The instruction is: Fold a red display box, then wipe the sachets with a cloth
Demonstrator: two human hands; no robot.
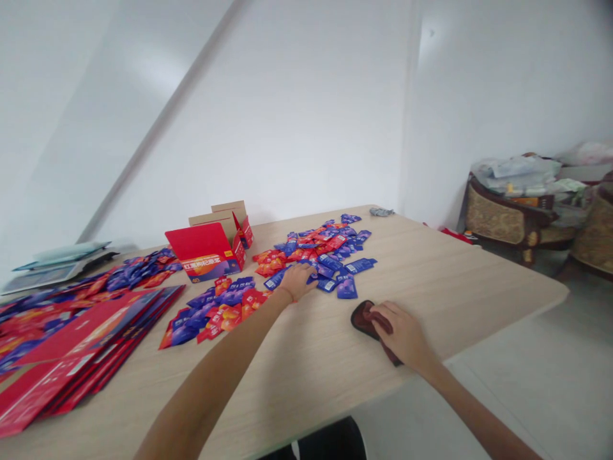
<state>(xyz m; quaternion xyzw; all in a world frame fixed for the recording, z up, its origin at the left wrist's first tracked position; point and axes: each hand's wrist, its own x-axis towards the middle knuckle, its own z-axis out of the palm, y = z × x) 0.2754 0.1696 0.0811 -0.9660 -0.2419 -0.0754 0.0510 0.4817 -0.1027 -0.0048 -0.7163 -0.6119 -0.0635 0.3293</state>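
Observation:
My left hand [297, 282] reaches into the near edge of a loose pile of red and blue sachets [330, 241]. Its fingers are curled down over a blue sachet [312, 278], which they partly cover. Closer to the table's front edge, my right hand [401, 333] is closed around a dark brown object [366, 318] with a rounded, black-rimmed end; its kind is unclear. A blue sachet [347, 287] lies by itself between the two hands. Left of my left wrist is a smaller group of red and blue sachets [218, 310].
Open red boxes [205, 250] stand at the back by the wall. Flattened red cartons [90, 348] lie at left beside more sachets [138, 271]. A grey crumpled item [381, 211] rests at the table's far corner. Beyond the table stands a loaded armchair [498, 214].

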